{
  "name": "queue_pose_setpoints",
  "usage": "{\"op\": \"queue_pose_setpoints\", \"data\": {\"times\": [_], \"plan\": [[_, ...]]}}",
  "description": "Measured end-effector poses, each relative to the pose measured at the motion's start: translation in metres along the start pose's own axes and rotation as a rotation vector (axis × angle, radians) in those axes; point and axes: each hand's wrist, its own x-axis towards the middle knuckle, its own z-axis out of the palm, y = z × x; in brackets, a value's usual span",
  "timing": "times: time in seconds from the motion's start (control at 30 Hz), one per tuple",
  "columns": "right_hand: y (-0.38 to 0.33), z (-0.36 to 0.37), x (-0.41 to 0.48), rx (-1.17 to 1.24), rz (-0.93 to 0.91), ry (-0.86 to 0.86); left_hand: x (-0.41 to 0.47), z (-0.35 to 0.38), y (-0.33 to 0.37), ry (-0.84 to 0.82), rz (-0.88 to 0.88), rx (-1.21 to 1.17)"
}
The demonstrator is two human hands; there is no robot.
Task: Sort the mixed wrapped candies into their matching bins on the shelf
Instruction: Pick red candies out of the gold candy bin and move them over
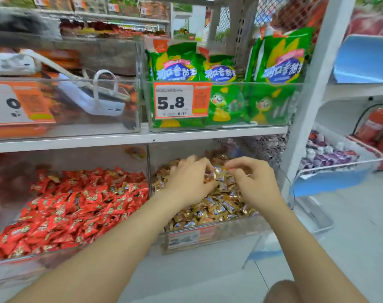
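Observation:
Both my hands reach into the clear bin of gold-wrapped candies on the lower shelf. My left hand lies over the pile with fingers curled down into the candies; what it grips is hidden. My right hand has fingers bent, its fingertips pinching near a gold candy between the two hands. To the left, a second clear bin holds red-wrapped candies, with a few gold ones mixed in near its right side.
The upper shelf carries a bin of green snack bags with a 5.8 price tag and a bin with a white handheld device. A wire basket of purple packets and a red fire extinguisher stand at right.

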Motion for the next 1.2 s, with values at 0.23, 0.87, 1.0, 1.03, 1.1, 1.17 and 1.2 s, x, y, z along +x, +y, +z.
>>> {"op": "queue_pose_setpoints", "data": {"times": [0.23, 0.87, 1.0, 1.03, 1.1, 1.17, 1.2], "plan": [[-0.021, 0.002, -0.006, 0.019, -0.013, -0.091, -0.013, -0.011, -0.009, -0.148, 0.073, 0.328], [-0.163, 0.177, -0.067, -0.568, -0.358, -0.867, -0.202, -0.129, -0.242, -0.394, -0.596, 0.099], [-0.164, 0.18, -0.053, -0.625, -0.268, -1.048, -0.196, -0.139, -0.246, -0.469, -0.73, -0.082], [-0.165, 0.182, -0.05, -0.677, -0.286, -1.111, -0.192, -0.138, -0.249, -0.487, -0.759, -0.116], [-0.166, 0.19, -0.048, -0.765, -0.32, -1.204, -0.184, -0.136, -0.254, -0.508, -0.789, -0.196], [-0.171, 0.201, -0.049, -0.746, -0.317, -1.218, -0.178, -0.134, -0.252, -0.554, -0.79, -0.212], [-0.174, 0.208, -0.05, -0.669, -0.26, -1.205, -0.175, -0.133, -0.251, -0.566, -0.783, -0.197]]}}
